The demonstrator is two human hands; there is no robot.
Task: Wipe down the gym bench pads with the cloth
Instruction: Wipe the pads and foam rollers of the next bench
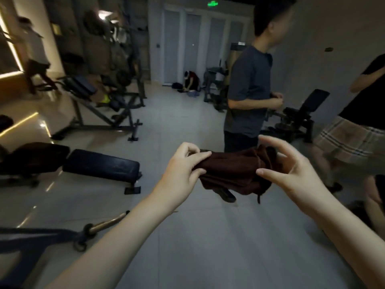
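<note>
A dark brown cloth [233, 172] hangs bunched in the air between my two hands, above the tiled floor. My left hand [183, 174] pinches its left end between thumb and fingers. My right hand [291, 170] holds its right end, thumb under the bunch and fingers spread above it. A flat gym bench with dark padded sections [100, 163] stands low at the left, well apart from the cloth. Another bench with a raised black back pad [312, 101] stands at the right, behind a person.
A person in a grey shirt [250, 90] stands just beyond the cloth; another in checked shorts [352, 138] is at the right edge. An incline rack [108, 109] stands far left, and a barbell handle [106, 223] lies on the floor near my left arm.
</note>
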